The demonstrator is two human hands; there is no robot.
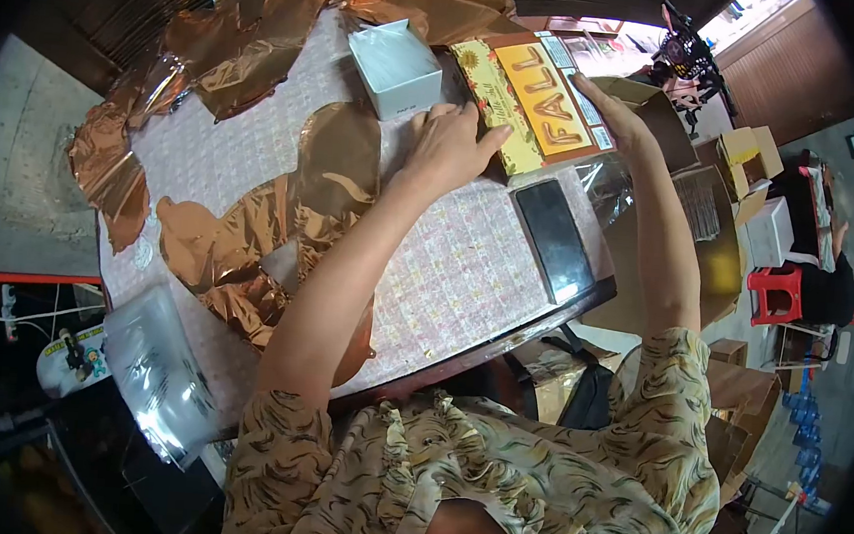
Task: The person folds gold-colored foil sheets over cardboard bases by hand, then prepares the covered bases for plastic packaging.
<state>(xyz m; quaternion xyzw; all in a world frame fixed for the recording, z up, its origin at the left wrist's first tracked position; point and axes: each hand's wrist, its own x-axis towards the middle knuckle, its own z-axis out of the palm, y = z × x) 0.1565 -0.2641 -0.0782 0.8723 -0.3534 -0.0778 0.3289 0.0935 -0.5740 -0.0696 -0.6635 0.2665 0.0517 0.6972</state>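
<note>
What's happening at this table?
A person has both hands at a yellow-and-orange box printed "FALL": the left hand has its thumb at the left edge, and the right hand is at the right edge. Whether the box is lifted can't be told. An open white box stands left of it, and a black smartphone lies on the patterned tablecloth, nearer the person. Crumpled copper-coloured foil is spread over the left side.
</note>
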